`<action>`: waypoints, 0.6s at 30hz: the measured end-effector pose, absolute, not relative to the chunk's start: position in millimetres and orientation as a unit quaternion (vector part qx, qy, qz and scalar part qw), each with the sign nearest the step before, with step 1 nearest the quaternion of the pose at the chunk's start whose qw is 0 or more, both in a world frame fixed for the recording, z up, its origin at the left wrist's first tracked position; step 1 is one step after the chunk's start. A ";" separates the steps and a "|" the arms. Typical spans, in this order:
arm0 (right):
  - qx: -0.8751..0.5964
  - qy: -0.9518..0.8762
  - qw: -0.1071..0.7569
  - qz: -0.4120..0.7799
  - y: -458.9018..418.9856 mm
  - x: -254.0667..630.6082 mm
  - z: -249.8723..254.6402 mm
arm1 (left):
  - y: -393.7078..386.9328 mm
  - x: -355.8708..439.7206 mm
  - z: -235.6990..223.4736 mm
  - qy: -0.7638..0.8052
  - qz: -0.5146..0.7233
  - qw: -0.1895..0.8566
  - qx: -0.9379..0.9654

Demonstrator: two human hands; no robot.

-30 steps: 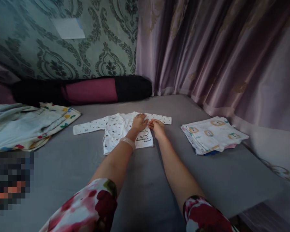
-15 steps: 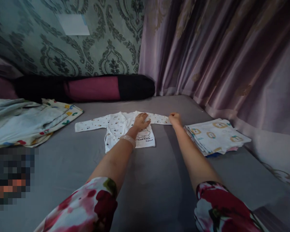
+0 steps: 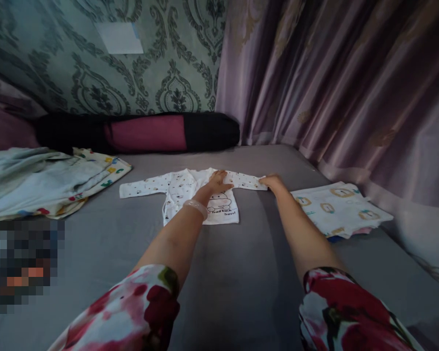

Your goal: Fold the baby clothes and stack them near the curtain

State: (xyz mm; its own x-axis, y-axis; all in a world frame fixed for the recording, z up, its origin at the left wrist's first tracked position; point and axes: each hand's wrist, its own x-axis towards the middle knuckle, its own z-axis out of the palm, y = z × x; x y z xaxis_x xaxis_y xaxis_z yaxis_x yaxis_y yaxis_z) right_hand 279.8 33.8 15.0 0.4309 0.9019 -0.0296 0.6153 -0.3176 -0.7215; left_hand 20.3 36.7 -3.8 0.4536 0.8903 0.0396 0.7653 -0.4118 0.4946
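Note:
A small white baby shirt [image 3: 177, 197] with a tiny print lies spread out on the grey bed sheet, both sleeves stretched sideways. Its front carries a line drawing and lettering, partly covered by my left arm. My left hand [image 3: 218, 182] rests open on the upper chest near the right-side shoulder, thumb apart from the fingers; a clear bangle circles that wrist. At the end of the right-side sleeve, my right hand [image 3: 272, 182] pinches the cuff between thumb and fingers.
Folded patterned cloths [image 3: 346, 207] are stacked to the right by the purple curtain [image 3: 270, 83]. On the left lies a loose pile of light cloths [image 3: 40, 180]. A black and maroon bolster [image 3: 146, 134] runs along the wall. A blurred patch covers something at lower left.
The view has turned slightly left. My right hand has gone from a fist at the cuff to a flatter pinch, and the sleeve reaches a little further right. My left hand stays on the shirt.

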 end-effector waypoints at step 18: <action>-0.616 -0.362 0.562 0.418 28.6 208.2 77.2 | 32.8 21.9 3.8 0.512 0.121 0.215 0.823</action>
State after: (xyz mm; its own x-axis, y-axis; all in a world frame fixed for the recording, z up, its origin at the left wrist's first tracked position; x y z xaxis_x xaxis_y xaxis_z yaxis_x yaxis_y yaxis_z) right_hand 208.2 28.6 77.2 0.3886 0.9150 -0.1087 -0.0245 -0.1076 -0.9939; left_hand 21.9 32.8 3.8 0.4465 0.8945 -0.0212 0.7903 -0.3832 0.4781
